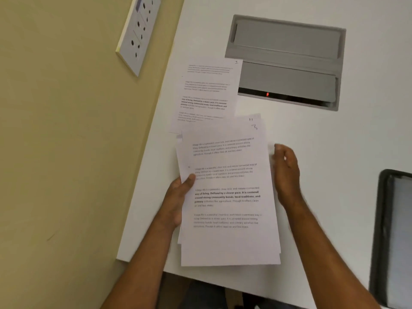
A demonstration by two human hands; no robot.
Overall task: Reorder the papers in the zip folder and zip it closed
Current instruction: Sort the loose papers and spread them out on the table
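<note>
Plainly, the stack of papers (227, 197) lay lengthwise away from the person, pinched at its left edge by the left hand (178, 197), while the right hand (286, 172), fingers loosely curled and empty, hovered just beside its right edge.

Zip folder (392, 237) at four o'clock, cropped by right edge; right hand (286, 172) motion-blurred; printed text on papers (227, 197) illegible.

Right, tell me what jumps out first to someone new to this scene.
The stack of printed papers at centre, gripped at its left edge by the left hand, while the right hand curls beside its right edge. Beyond it, a single sheet lies on the white desk, next to a grey cable hatch.
</note>
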